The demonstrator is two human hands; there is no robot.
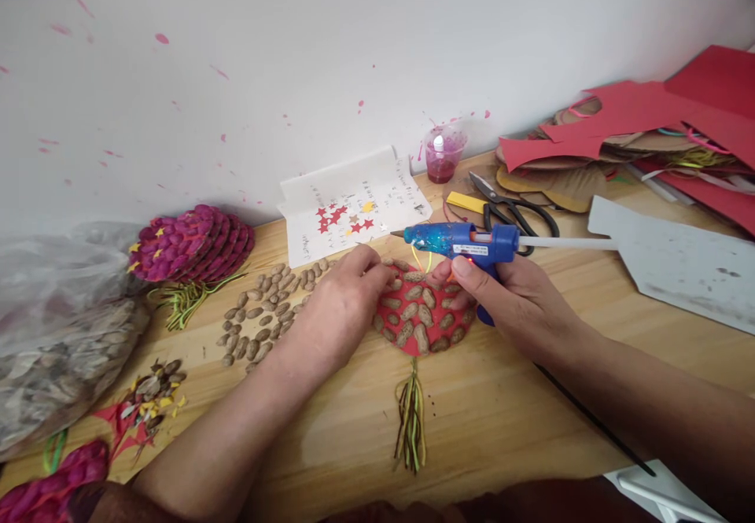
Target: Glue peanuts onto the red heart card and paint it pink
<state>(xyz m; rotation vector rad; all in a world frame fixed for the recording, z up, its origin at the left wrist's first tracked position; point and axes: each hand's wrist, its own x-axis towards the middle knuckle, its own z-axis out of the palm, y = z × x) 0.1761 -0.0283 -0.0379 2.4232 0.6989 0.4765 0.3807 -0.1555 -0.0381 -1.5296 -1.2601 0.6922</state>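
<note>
A red disc lies on the table in front of me, with peanuts spread over its face. A tassel of green, yellow and brown yarn hangs from its near edge, and a thin yellow cord shows at the far edge. My left hand is closed at the disc's upper left, its fingertips pinched on a peanut that they mostly hide. In my right hand is a blue glue gun, held above the disc's far side. Its nozzle points left, and a white glue stick extends from its back.
Loose peanuts lie left of the disc. Behind are paper with small stars, a cup and black scissors. Stacked purple discs and a plastic bag stand left; red sheets are piled right.
</note>
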